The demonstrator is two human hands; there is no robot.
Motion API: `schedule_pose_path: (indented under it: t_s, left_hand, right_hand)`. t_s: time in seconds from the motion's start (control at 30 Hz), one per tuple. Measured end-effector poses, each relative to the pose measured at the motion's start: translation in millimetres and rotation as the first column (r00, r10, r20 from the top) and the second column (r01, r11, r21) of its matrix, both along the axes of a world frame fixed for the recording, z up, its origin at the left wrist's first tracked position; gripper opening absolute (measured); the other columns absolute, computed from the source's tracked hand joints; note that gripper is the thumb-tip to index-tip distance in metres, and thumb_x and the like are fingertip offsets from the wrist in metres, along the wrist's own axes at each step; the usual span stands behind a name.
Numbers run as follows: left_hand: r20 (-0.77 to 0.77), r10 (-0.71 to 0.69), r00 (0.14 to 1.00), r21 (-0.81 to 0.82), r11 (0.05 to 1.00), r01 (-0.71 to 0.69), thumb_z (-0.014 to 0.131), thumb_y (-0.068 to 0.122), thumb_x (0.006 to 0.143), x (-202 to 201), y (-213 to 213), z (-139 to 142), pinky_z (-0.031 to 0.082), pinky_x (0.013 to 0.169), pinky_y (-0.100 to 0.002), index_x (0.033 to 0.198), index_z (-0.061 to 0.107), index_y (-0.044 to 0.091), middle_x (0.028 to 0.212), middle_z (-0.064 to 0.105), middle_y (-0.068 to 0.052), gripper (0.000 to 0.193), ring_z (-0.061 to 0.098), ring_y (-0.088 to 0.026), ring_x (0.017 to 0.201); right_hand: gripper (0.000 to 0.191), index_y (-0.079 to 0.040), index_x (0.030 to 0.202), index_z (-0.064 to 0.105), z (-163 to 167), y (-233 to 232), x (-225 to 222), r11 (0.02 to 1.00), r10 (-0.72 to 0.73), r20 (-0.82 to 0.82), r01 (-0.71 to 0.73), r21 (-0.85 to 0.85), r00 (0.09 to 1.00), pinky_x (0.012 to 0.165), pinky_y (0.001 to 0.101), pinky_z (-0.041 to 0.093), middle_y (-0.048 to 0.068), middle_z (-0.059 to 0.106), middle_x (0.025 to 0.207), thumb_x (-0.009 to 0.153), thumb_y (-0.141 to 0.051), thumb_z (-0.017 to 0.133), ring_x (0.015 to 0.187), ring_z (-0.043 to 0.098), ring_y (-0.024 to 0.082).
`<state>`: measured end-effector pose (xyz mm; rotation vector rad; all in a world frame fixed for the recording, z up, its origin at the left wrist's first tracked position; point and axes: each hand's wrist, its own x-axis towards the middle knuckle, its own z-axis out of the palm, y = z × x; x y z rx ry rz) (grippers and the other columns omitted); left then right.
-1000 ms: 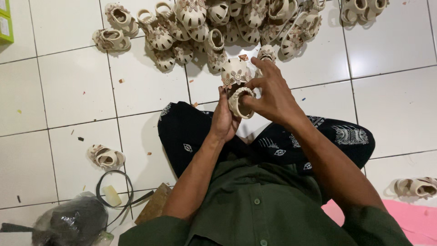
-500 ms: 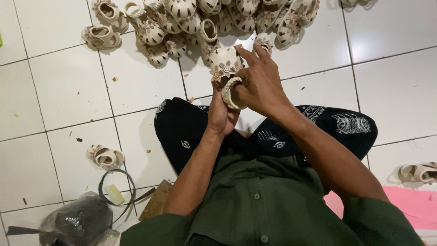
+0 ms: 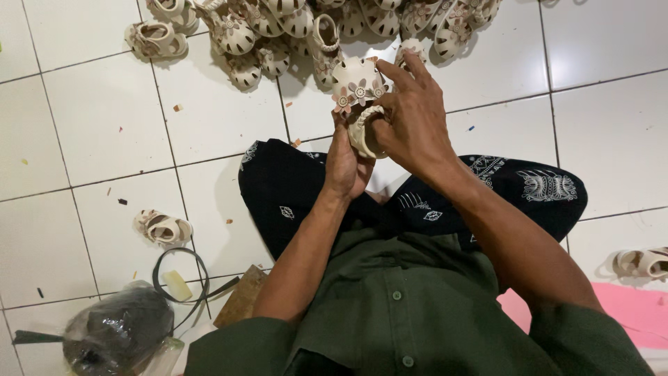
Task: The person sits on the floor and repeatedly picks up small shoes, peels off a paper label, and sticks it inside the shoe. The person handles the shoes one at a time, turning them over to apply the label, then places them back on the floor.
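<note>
Both hands hold one small cream sandal (image 3: 360,97) with flower cut-outs, raised over my crossed legs in dark patterned trousers (image 3: 292,188). My left hand (image 3: 346,163) grips it from below at the heel strap. My right hand (image 3: 412,115) wraps its right side, fingers spread across the upper. A heap of matching cream sandals (image 3: 292,28) lies on the white tiled floor just beyond the hands.
A single sandal (image 3: 162,228) lies on the tiles to my left. Near it sit a black plastic bag (image 3: 115,331), a dark loop of strap (image 3: 184,278) and a brown board (image 3: 240,296). Another sandal (image 3: 640,262) and a pink sheet (image 3: 626,310) lie at right.
The view has shifted so the hands and sandal sit closer to the sandal heap. My right fingers have spread further over the sandal's upper; both hands keep hold.
</note>
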<state>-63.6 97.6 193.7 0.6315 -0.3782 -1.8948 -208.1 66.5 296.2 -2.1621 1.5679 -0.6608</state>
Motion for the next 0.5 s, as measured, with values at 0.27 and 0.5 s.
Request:
schedule_pose_path:
  t_s: [0.27,0.5]
  left_hand:
    - [0.004,0.013,1.000,0.003,1.000,-0.013,0.022,0.053,0.111,-2,2,-3,0.055,0.105,-0.039,0.148,0.041,0.010,0.136,0.058,-0.008,0.059,0.061,-0.021,0.123]
    - [0.018,0.083,0.996,-0.048,0.995,-0.082,0.022,0.041,0.116,-5,3,-16,0.052,0.111,-0.037,0.153,0.038,0.008,0.140,0.056,-0.009,0.052,0.058,-0.021,0.128]
  right_hand:
    - [0.013,-0.006,0.083,0.080,-9,6,3,0.998,-0.038,-0.079,0.033,-0.054,0.996,0.122,0.0667,0.020,0.020,0.054,0.154,0.072,-0.002,0.074,0.153,0.028,0.045]
    - [0.012,-0.004,0.078,0.075,-7,12,13,0.992,-0.068,-0.260,0.037,-0.122,0.963,0.124,0.0639,0.013,0.021,0.050,0.155,0.069,-0.009,0.082,0.153,0.021,0.045]
